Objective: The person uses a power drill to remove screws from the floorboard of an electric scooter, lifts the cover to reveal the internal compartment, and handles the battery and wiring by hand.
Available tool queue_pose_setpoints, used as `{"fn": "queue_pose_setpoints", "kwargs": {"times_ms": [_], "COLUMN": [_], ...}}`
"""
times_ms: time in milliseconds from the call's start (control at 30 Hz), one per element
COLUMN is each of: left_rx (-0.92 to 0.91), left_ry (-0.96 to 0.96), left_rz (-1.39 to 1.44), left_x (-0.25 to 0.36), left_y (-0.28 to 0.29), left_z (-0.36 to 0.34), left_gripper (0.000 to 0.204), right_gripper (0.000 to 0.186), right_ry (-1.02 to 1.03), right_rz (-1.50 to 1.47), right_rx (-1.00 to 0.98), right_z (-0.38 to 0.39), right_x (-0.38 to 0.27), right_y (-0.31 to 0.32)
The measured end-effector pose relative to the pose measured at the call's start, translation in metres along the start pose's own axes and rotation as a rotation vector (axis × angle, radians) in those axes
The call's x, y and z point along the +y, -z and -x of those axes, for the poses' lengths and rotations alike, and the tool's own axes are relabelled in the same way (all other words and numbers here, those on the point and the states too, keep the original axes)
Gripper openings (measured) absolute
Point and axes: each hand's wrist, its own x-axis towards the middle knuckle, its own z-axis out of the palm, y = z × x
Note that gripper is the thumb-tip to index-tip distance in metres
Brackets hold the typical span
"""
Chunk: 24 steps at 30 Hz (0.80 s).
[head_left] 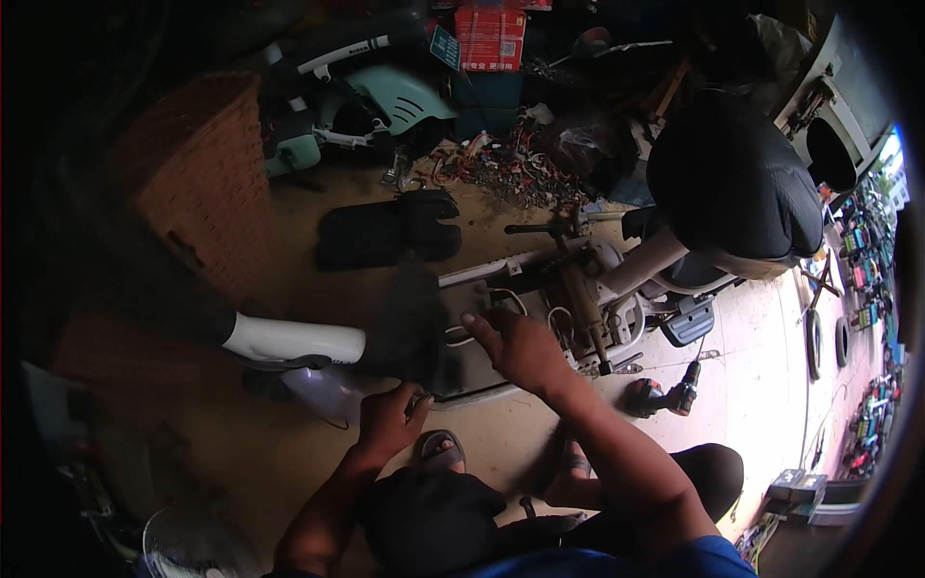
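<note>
A scooter with a white frame, its footboard area (471, 301) uncovered, stretches across in front of me. My left hand (390, 421) is closed at the near edge of the footboard, beside a dark blurred shape (414, 323); what its fingers hold is hidden. Over the footboard hovers my right hand (525, 352), its thumb stretched out toward the dark shape and its other fingers mostly hidden. Close to this hand a pale looped cable (511, 297) rises from the frame. The white steering column (294, 341) lies to the left, the black seat (732, 178) to the right.
A black panel (385, 231) lies on the floor beyond the scooter. To the right a cordless drill (665, 393) rests near a pedal (688, 322). A woven brown basket (207, 183), a mint-green scooter (400, 99), a red box (489, 40) and a heap of scrap parts (511, 164) stand farther off.
</note>
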Motion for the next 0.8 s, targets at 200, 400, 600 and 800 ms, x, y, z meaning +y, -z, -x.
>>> {"fn": "queue_pose_setpoints", "kwargs": {"times_ms": [200,400,600,800], "left_rx": [-0.006,-0.112,-0.536,-0.342], "left_ry": [0.192,0.13,0.096,0.114], "left_rz": [0.074,0.059,-0.474,-0.683], "left_x": [0.014,0.074,0.126,0.103], "left_y": [0.037,0.076,0.049,0.004], "left_z": [0.022,-0.007,-0.042,-0.032], "left_gripper": [0.027,0.037,0.058,0.065], "right_gripper": [0.073,0.036,0.028,0.012], "right_ry": [-0.178,0.653,0.686,0.843], "right_rz": [-0.506,0.848,0.706,0.633], "right_rx": [-0.244,-0.201,-0.243,-0.065], "right_z": [-0.032,-0.066,-0.042,-0.012], "right_x": [-0.014,0.075,0.046,0.034], "right_y": [0.021,0.013,0.0,-0.01]}}
